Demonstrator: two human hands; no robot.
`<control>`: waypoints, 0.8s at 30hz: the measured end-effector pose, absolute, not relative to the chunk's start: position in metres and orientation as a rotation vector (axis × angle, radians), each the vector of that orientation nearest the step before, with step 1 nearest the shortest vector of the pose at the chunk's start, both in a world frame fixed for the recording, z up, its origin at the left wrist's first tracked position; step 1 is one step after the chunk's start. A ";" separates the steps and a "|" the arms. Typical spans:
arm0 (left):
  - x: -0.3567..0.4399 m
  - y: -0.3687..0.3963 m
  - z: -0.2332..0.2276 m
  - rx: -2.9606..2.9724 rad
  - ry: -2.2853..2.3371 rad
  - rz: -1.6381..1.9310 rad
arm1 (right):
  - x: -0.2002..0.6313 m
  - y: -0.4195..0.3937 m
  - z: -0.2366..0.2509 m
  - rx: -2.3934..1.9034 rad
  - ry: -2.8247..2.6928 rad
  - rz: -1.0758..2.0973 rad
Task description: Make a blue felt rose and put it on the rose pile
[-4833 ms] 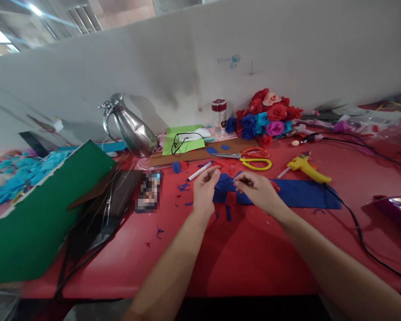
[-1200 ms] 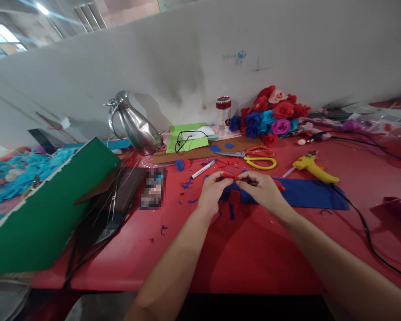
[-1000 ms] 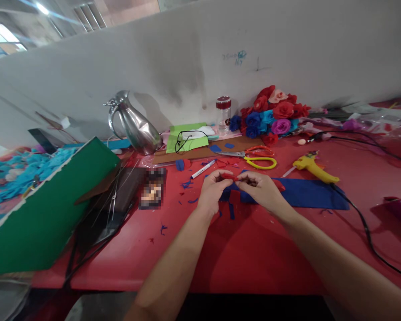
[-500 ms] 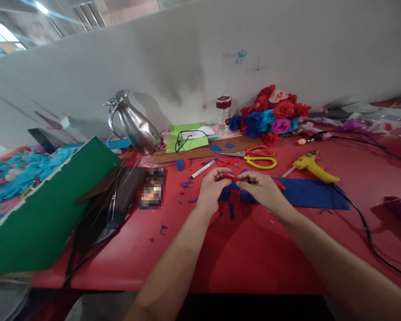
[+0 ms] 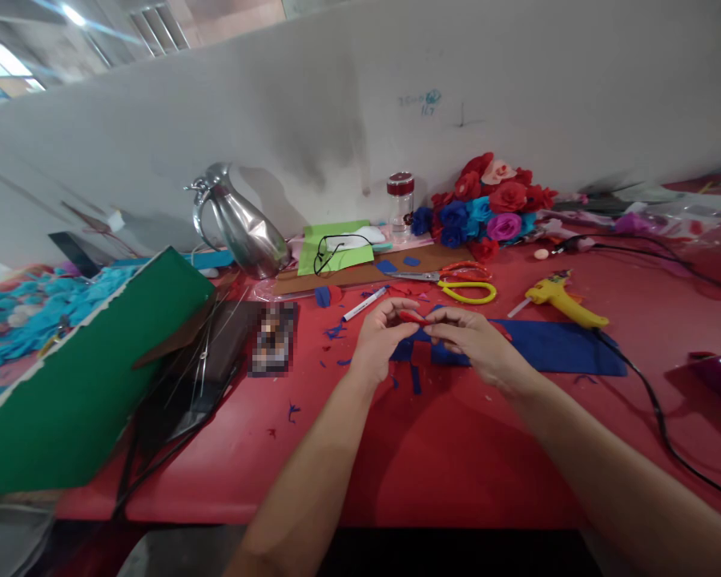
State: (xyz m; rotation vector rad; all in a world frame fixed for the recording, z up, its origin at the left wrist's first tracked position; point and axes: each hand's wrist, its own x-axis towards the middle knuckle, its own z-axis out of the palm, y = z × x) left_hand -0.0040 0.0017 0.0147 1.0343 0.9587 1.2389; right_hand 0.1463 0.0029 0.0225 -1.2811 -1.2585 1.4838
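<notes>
Between my two hands is a small red paper piece, pinched at both ends. Thumb and fingers of my left hand close on its left end. My right hand grips its right end with the fingertips. Its exact shape is partly covered by the fingers. Below the hands lies a strip of blue paper that stretches to the right. Blue and red scraps rest just under the fingers. Close beyond are a white marker pen and scissors with yellow and red handles.
A yellow glue gun with a black cord lies to the right. Behind stand a bunch of paper roses, a glass jar and a steel jug. Eyeglasses rest on green paper. At left a green board leans beside wires.
Both hands stay in nearly the same place, still pinching the red paper piece. Its left end tilts slightly up, and the right fingers have shifted a little.
</notes>
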 end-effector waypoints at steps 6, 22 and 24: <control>-0.005 0.002 0.016 1.109 0.900 1.234 | 0.148 0.002 0.027 -1.235 -1.154 1.631; -0.006 0.004 0.014 1.088 0.872 1.251 | 0.151 0.006 0.022 -1.146 -1.079 1.748; -0.006 0.004 0.014 1.092 0.875 1.258 | 0.151 0.006 0.021 -1.126 -1.069 1.760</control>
